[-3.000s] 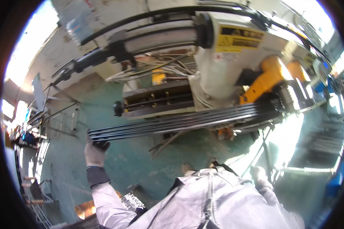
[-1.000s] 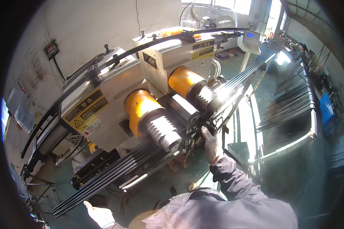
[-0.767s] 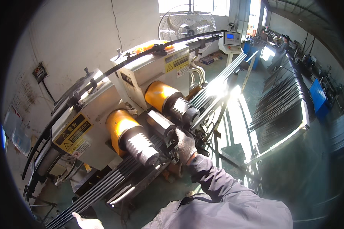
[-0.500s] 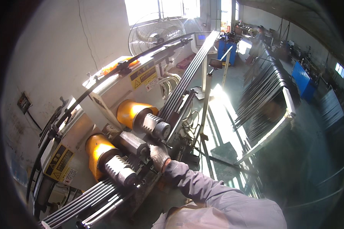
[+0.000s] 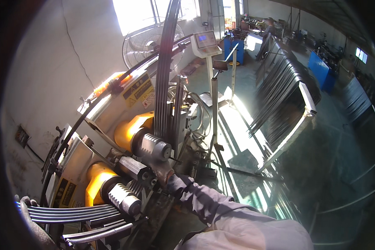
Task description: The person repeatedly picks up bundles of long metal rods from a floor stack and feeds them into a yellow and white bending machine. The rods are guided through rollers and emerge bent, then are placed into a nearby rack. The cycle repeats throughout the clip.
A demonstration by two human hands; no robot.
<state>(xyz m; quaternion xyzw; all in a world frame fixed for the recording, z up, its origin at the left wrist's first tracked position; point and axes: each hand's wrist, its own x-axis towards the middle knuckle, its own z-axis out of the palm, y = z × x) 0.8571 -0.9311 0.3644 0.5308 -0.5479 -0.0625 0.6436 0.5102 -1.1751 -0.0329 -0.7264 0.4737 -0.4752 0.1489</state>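
At the lower left my gloved left hand (image 5: 32, 216) curls its fingers over a bundle of grey metal rods (image 5: 77, 214). My right hand (image 5: 161, 168), gloved and partly blurred, reaches into the bending machine beside a steel hexagonal block (image 5: 133, 167). Its fingers are hidden, so any grip there cannot be seen. Two grooved steel rollers (image 5: 155, 146) stick out from yellow housings (image 5: 131, 132). Beyond the upper roller, another stretch of rods (image 5: 165, 71) stands steeply upward. Below the left rods lies a spring-covered bar (image 5: 98, 233).
A control box (image 5: 205, 43) with a lit screen stands on a post behind the machine. A caged fan (image 5: 150, 48) is by the window. On the right, a rack (image 5: 307, 98) carries many thin dark rods. Another person (image 5: 270, 27) is far back.
The far rods have swung up to a steeper angle, and the near rods have swung leftward, nearly level. My left hand has come further into view on them. My right hand stays at the machine.
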